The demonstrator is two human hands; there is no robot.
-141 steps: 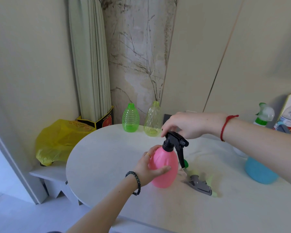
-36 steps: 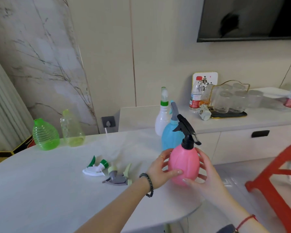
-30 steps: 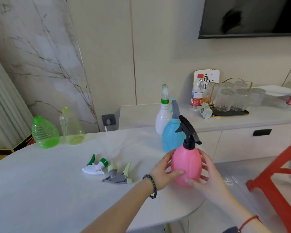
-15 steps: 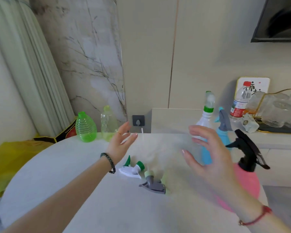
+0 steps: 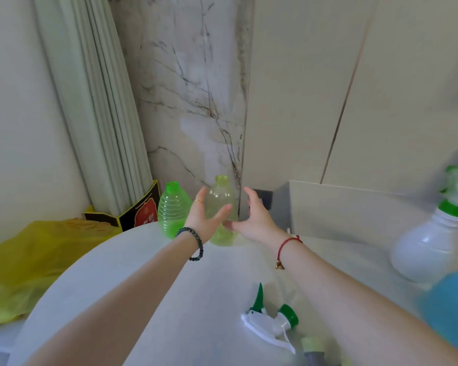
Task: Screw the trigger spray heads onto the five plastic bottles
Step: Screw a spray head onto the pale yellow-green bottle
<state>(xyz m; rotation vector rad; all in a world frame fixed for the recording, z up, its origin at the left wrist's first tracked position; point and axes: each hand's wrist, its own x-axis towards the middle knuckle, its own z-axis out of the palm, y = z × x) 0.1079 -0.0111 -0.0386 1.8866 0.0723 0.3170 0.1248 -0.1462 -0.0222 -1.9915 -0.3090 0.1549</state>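
A pale yellow-green bottle (image 5: 220,199) without a head stands at the far edge of the white round table (image 5: 132,281). My left hand (image 5: 205,219) and my right hand (image 5: 254,216) flank it with fingers spread; whether they touch it I cannot tell. A ribbed bright green bottle (image 5: 173,211), also headless, stands just left of it. Near the front lie a white-and-green spray head (image 5: 271,322) and a grey-and-yellow spray head (image 5: 313,351). At the right stand a white bottle (image 5: 428,249) with a green-collared head and a blue bottle (image 5: 452,307).
A yellow plastic bag (image 5: 29,260) lies left of the table on a low ledge. A black-and-red box (image 5: 135,215) and a pleated curtain (image 5: 95,101) stand behind it. The marble wall rises right behind the bottles, and a beige cabinet top (image 5: 341,204) sits at the back right.
Both hands let go of the pink bottle with its black head, now out of view, and reached across the table to either side of the pale yellow-green bottle. My view swung left.
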